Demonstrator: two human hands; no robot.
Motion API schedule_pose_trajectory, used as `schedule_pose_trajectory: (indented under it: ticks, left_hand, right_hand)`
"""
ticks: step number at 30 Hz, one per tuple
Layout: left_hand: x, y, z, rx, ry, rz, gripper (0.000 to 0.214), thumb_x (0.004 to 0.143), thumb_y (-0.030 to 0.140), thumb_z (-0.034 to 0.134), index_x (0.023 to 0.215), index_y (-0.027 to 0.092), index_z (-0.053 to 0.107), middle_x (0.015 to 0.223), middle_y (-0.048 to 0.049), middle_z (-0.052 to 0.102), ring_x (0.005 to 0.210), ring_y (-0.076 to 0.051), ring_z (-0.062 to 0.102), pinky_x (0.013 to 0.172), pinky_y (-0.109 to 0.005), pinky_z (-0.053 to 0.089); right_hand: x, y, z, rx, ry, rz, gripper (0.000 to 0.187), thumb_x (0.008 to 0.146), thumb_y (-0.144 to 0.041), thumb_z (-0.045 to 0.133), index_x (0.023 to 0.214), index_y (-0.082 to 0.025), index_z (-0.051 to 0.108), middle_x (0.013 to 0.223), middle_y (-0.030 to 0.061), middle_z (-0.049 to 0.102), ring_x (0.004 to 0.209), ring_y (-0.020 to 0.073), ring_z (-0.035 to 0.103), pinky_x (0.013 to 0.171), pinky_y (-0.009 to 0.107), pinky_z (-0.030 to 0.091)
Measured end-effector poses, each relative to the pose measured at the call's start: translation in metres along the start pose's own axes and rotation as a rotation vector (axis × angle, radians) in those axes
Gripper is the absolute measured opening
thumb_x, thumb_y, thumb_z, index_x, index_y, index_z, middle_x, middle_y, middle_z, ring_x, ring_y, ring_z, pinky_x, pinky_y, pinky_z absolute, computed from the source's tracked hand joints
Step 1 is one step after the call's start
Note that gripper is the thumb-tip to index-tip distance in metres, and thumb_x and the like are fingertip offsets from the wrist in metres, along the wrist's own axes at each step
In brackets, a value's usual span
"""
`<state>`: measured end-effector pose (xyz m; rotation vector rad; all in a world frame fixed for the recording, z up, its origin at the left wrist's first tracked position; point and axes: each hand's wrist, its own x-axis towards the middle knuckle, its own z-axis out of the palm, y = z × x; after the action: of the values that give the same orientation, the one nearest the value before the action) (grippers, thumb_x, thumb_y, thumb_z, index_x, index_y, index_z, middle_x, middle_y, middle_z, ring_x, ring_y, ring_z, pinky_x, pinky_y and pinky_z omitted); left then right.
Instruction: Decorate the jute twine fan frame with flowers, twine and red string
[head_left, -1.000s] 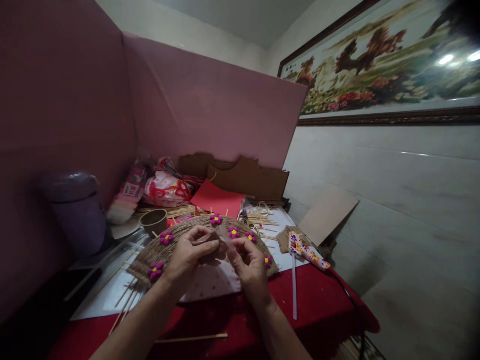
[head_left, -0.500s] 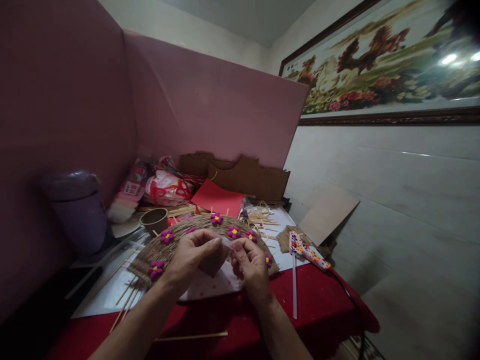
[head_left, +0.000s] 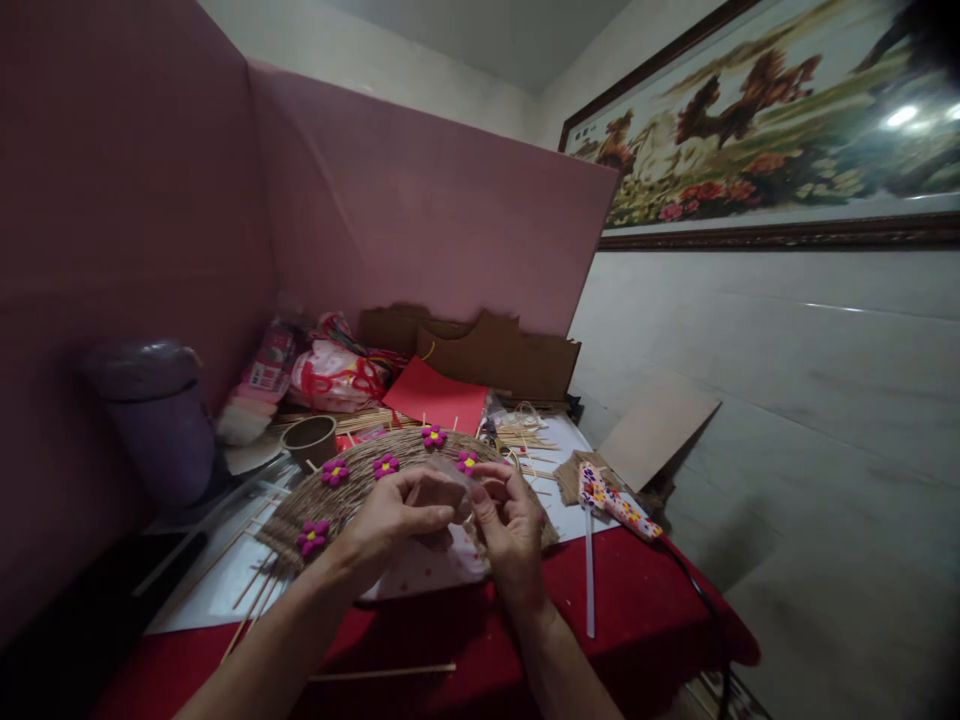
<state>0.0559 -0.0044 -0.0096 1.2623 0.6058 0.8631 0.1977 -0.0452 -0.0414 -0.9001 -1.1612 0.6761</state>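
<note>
My left hand (head_left: 401, 515) and my right hand (head_left: 510, 520) meet fingertip to fingertip above a fan-shaped woven piece (head_left: 352, 480) of brown twine. Both hands pinch a small pale, see-through scrap (head_left: 454, 480) between thumbs and fingers; I cannot make out what it is. Magenta flowers with yellow centres (head_left: 387, 465) dot the arc of the woven piece. Thin wooden sticks (head_left: 251, 605) jut out from under its lower left. The piece lies on white paper (head_left: 217, 590) over a red tablecloth (head_left: 645, 610).
A patterned glue gun (head_left: 615, 505) with a white stick lies right of my hands. Behind are a brown cup (head_left: 309, 440), a red sheet (head_left: 435, 397), cardboard pieces (head_left: 499, 355), bags (head_left: 334, 375) and a purple container (head_left: 154, 415). A pink board (head_left: 420, 200) walls the back and left.
Both hands have shifted a little right and closed tighter round the scrap. The dark piece hanging below my left fingers half a second ago no longer shows; one more flower on the arc is uncovered.
</note>
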Motion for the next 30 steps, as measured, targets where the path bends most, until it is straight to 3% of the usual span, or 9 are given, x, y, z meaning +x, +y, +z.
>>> schedule_pose_trajectory:
  ticks: [5, 10, 13, 19, 30]
  left_hand:
    - [0.0024, 0.0014, 0.0009, 0.081, 0.069, 0.069, 0.024, 0.056, 0.023, 0.078, 0.076, 0.013, 0.07, 0.069, -0.0042, 0.067, 0.057, -0.011, 0.054, 0.052, -0.022, 0.042]
    - [0.0036, -0.003, 0.0011, 0.137, 0.102, 0.07, 0.015, 0.056, 0.018, 0.074, 0.069, 0.014, 0.07, 0.065, -0.003, 0.066, 0.057, -0.011, 0.053, 0.051, -0.021, 0.04]
    - [0.0038, -0.0039, 0.0008, 0.158, 0.13, 0.069, 0.016, 0.055, 0.018, 0.074, 0.069, 0.014, 0.07, 0.061, -0.0017, 0.064, 0.052, -0.01, 0.051, 0.047, -0.02, 0.038]
    - [0.0018, 0.0007, 0.0002, 0.149, 0.08, 0.036, 0.018, 0.059, 0.023, 0.077, 0.073, 0.014, 0.07, 0.055, -0.0008, 0.061, 0.044, -0.01, 0.05, 0.044, -0.021, 0.04]
    - [0.0023, -0.0005, 0.0019, 0.131, 0.096, 0.058, 0.019, 0.06, 0.025, 0.078, 0.073, 0.014, 0.069, 0.058, -0.001, 0.061, 0.045, -0.009, 0.05, 0.045, -0.021, 0.041]
  right_hand:
    - [-0.0034, -0.0046, -0.0009, -0.343, 0.016, -0.285, 0.012, 0.086, -0.023, 0.058, 0.096, -0.022, 0.064, 0.082, 0.0011, 0.056, 0.073, 0.0132, 0.052, 0.064, 0.024, 0.041]
    - [-0.0025, -0.0028, -0.0008, -0.352, 0.021, -0.27, 0.003, 0.083, -0.021, 0.06, 0.085, -0.02, 0.057, 0.075, -0.0012, 0.049, 0.061, 0.0112, 0.043, 0.054, 0.023, 0.034]
    - [-0.0014, -0.002, -0.0011, -0.341, 0.03, -0.277, 0.004, 0.083, -0.02, 0.059, 0.081, -0.02, 0.055, 0.075, -0.0011, 0.05, 0.064, 0.012, 0.046, 0.055, 0.023, 0.036]
    - [-0.0026, -0.0071, -0.0004, -0.462, 0.067, -0.499, 0.013, 0.084, -0.012, 0.055, 0.09, -0.022, 0.062, 0.08, 0.0015, 0.057, 0.075, 0.015, 0.054, 0.065, 0.027, 0.043]
    - [-0.0021, -0.004, -0.0007, -0.521, 0.058, -0.446, 0.013, 0.085, -0.014, 0.054, 0.094, -0.02, 0.06, 0.084, 0.0031, 0.058, 0.078, 0.0154, 0.055, 0.068, 0.027, 0.044]
